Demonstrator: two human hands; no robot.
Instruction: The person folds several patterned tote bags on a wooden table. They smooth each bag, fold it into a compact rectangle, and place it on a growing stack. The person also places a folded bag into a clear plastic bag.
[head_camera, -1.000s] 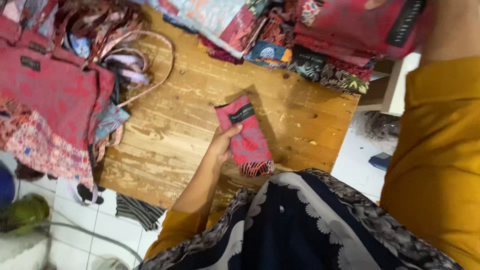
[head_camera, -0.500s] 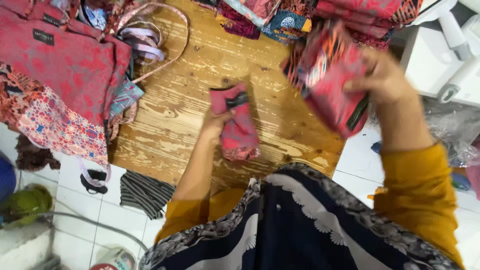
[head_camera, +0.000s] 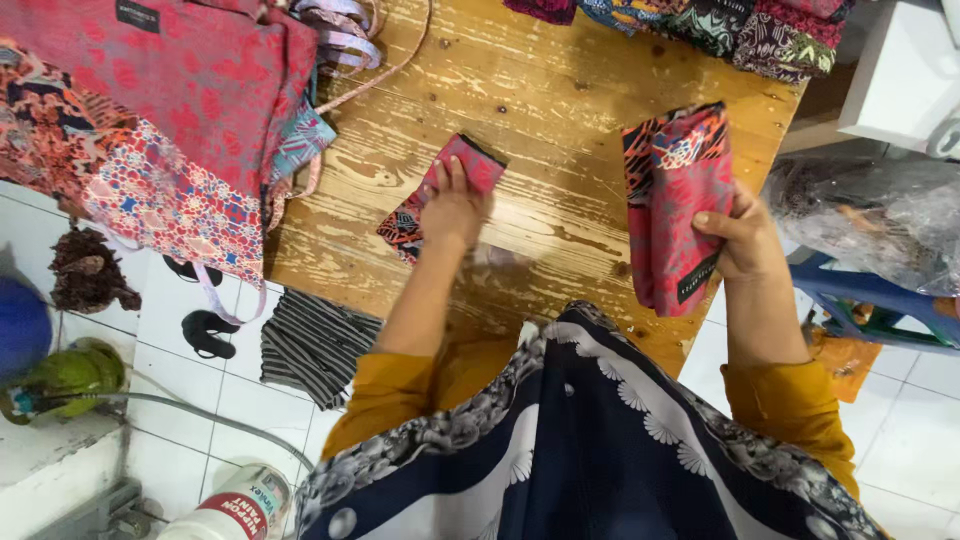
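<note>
The right hand (head_camera: 745, 240) has come down from the pile at the far edge and now grips a folded red patterned cloth (head_camera: 678, 205), thumb across its front and fingers behind, holding it upright above the wooden table (head_camera: 560, 90) — half a second ago it was higher and more tilted. The left hand (head_camera: 452, 205) stays pressed flat, fingers together, on the small folded red cloth (head_camera: 468, 165) lying under its palm. So one piece rests on the table while the second is brought level, just right of it.
</note>
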